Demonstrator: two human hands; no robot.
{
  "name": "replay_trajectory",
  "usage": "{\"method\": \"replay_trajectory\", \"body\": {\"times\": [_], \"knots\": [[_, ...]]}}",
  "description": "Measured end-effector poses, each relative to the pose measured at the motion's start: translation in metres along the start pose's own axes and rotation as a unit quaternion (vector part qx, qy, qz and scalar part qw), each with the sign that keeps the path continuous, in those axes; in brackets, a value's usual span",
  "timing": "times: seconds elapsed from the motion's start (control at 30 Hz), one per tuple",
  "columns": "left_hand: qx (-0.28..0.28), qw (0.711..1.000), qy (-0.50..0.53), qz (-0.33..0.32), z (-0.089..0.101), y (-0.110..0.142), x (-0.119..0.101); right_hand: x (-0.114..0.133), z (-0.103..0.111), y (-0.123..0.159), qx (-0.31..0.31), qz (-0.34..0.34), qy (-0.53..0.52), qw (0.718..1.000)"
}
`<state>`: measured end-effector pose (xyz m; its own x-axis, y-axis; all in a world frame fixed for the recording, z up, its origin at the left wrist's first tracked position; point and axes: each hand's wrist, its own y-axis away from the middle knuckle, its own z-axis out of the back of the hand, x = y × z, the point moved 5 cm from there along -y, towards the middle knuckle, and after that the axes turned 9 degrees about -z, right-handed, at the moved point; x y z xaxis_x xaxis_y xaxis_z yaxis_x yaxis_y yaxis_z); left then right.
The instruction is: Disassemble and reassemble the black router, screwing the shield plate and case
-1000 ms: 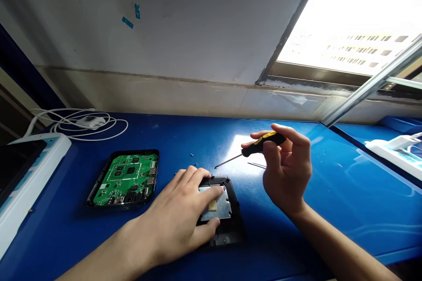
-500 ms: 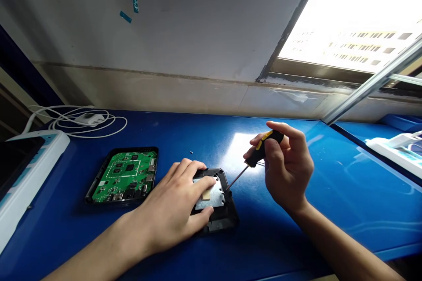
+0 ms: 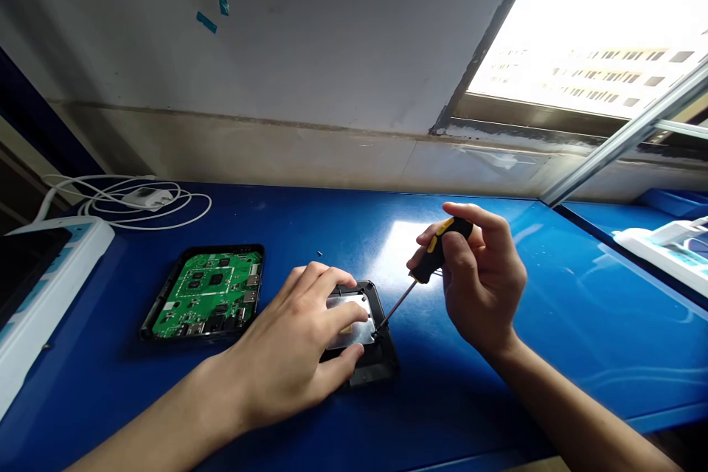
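My left hand lies with its fingers spread over a black plastic casing half, steadying it on the blue table. Inside that casing is a shiny metal plate, partly covered by my fingers. A black-and-yellow screwdriver is gripped in my right hand, slanting down to the left. Its tip meets the casing near the plate's right corner; whether it sits in a screw I cannot tell. To the left lies the other casing half, holding a green circuit board. A tiny dark screw-like piece rests beyond my left hand.
A white adapter with a coiled cable lies at the back left. The white-edged device with a dark screen stands at the left edge. A metal frame bar rises on the right, with another white device beyond it.
The screwdriver's tip has moved slightly down and left, towards the plate's corner. My left index finger has slid right over the plate and hides more of its tan pad. The view has shifted slightly.
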<state>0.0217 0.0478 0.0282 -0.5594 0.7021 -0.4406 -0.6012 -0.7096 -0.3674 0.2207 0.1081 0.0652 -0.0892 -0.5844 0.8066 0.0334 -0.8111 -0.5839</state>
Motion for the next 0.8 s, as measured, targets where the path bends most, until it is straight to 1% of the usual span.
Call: {"method": "replay_trajectory", "body": {"times": [0.13,0.27,0.37,0.57,0.8], "knots": [[-0.003,1.0,-0.001,-0.015,0.001,-0.001,-0.002,0.0,0.0,0.001,0.001,-0.004,0.006,1.0],[0.021,0.999,-0.002,-0.03,-0.001,-0.002,-0.005,0.001,-0.001,0.001,0.004,0.003,0.016,1.0],[0.027,0.999,0.001,-0.04,-0.002,-0.001,-0.007,0.003,-0.003,0.001,0.006,0.007,0.02,1.0],[0.021,0.998,-0.014,-0.058,-0.003,-0.001,-0.009,0.004,-0.003,0.001,0.012,0.011,0.015,1.0],[0.007,0.993,-0.07,-0.09,-0.008,0.0,-0.013,0.004,-0.004,0.001,0.016,0.01,0.015,1.0]]}}
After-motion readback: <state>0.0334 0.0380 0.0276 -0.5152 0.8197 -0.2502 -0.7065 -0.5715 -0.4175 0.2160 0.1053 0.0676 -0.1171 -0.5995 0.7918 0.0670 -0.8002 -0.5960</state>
